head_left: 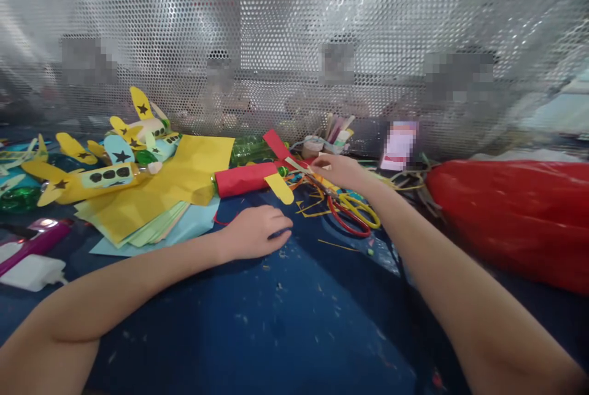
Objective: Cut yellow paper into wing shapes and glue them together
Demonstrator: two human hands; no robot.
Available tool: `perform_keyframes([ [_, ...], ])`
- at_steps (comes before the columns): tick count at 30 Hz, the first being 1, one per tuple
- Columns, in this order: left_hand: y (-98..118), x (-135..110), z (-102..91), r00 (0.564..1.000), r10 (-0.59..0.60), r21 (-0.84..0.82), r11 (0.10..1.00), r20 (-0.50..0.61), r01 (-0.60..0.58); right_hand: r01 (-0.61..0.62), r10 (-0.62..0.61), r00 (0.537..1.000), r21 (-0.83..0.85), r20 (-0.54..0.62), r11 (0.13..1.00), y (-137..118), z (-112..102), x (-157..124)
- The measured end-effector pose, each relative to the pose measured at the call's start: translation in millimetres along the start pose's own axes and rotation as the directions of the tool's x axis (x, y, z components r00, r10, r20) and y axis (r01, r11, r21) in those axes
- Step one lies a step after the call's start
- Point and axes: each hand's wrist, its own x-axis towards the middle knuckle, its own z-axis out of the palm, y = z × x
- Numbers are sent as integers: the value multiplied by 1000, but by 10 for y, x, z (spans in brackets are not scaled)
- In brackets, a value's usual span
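Observation:
My left hand (pixel 255 232) rests palm down on the blue table (pixel 285 321), fingers curled together; whether anything is under them is hidden. My right hand (pixel 338 169) reaches further back, its fingers pinched on a pale paper strip (pixel 297 165). That strip lies by the end of a bottle wrapped in red paper (pixel 242 179), which has a yellow paper wing (pixel 280 189). Just in front of my right hand lie red-handled scissors (pixel 346 218) and yellow-handled scissors (pixel 364 210) among yellow paper scraps.
Yellow and pale paper sheets (pixel 184 180) lie at the left, with several bottle planes (pixel 92 177) behind them. A pink and white tool (pixel 32 254) sits at the far left. A red plastic bag (pixel 506 217) fills the right. A perforated metal screen (pixel 294 45) closes the back.

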Motion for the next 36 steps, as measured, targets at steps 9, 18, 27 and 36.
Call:
perform_keyframes([
  [9, -689, 127, -654, 856, -466, 44, 873, -222, 487, 120, -136, 986, 161, 95, 980, -439, 24, -138],
  [18, -1125, -78, -768, 621, -705, 130, 690, 342, 712, 114, -136, 977, 140, 164, 984, -585, 219, -128],
  [27, -1132, -31, -551, 756, -633, 13, 768, 163, 640, -10, -6, 990, 108, 143, 994, -497, 195, -91],
  [36, -1071, -39, -97, 746, -661, -154, 747, -81, 646, -116, 110, 992, 100, 65, 988, -313, 139, -30],
])
